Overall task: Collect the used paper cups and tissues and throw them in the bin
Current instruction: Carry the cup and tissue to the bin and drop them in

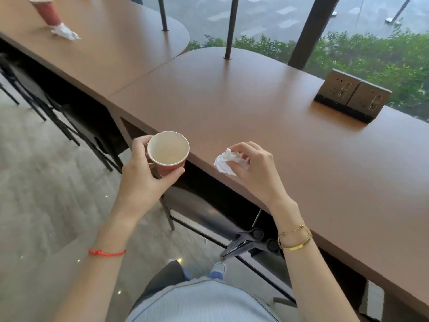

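While the left hand [148, 168] wraps around a red paper cup [168, 152] — upright, its pale inside apparently empty, just off the surface [267, 117] edge — the right hand [249, 165] pinches a crumpled white tissue [226, 161] beside it, above that edge. A second cup [45, 8] and tissue [65, 32] lie well apart, far left — nearer the left hand. No bin shows.
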Available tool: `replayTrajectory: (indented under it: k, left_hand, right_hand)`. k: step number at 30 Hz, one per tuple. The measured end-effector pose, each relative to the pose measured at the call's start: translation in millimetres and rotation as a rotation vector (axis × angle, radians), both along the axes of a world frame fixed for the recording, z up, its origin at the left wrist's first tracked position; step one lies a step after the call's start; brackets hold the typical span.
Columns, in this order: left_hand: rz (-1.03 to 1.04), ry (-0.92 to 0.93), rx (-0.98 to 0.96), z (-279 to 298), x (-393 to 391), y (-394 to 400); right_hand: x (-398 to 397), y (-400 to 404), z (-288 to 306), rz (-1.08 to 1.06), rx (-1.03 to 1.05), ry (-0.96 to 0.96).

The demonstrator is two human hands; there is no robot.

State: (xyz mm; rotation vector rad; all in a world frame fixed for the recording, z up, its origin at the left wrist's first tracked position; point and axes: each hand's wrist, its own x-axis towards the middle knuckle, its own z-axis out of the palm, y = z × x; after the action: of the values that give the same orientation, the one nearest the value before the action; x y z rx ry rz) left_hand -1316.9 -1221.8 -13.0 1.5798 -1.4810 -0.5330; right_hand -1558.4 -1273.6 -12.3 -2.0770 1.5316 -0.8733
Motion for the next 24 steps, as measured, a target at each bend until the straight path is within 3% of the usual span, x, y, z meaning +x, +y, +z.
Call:
replayTrajectory:
  k: [8, 24]
  left_hand:
    - [0.324, 0.019, 0.022, -10, 107, 82]
    - [0.905, 0.011, 0.071, -19, 358, 291]
  right_hand:
    - [129, 6, 4, 0.292, 0.007, 0.023]
    - [487, 112, -18, 0.881, 0.014, 0.021]
